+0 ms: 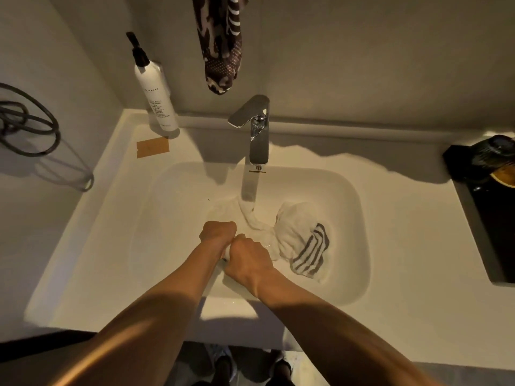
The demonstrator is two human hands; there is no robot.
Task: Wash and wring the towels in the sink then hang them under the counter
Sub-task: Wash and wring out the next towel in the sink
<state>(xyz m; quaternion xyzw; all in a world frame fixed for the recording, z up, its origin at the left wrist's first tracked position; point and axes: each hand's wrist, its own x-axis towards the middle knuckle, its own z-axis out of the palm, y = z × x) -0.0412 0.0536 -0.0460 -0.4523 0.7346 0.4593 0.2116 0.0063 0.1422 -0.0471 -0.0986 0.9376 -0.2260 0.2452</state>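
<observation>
Water: it runs from the tap [257,135] down onto the white cloth in the sink [359,218].
Towel: the towel [295,240] lies wet in the bowl, bunched up, with grey stripes showing on its right end. It may be more than one towel, but you cannot tell from this heap.
Left hand: your left hand [218,236] is closed tight around one end of the towel, near the middle of the bowl.
Right hand: your right hand [248,260] is closed tight on the same end, pressed right against the left one. Only a little white cloth peeks out between them.
Step now: you look to be scrubbing or squeezing that end under the water.
Done so far: the towel is wet and in the sink. The washing has begun.
Left to do: most of the job. The towel is still soaked and spread out, so it needs a full wring. Nothing shows yet of hanging under the counter.
Nearby: a soap bottle [156,98] stands at the back left, and a patterned cloth [221,43] hangs on the wall above the tap.
</observation>
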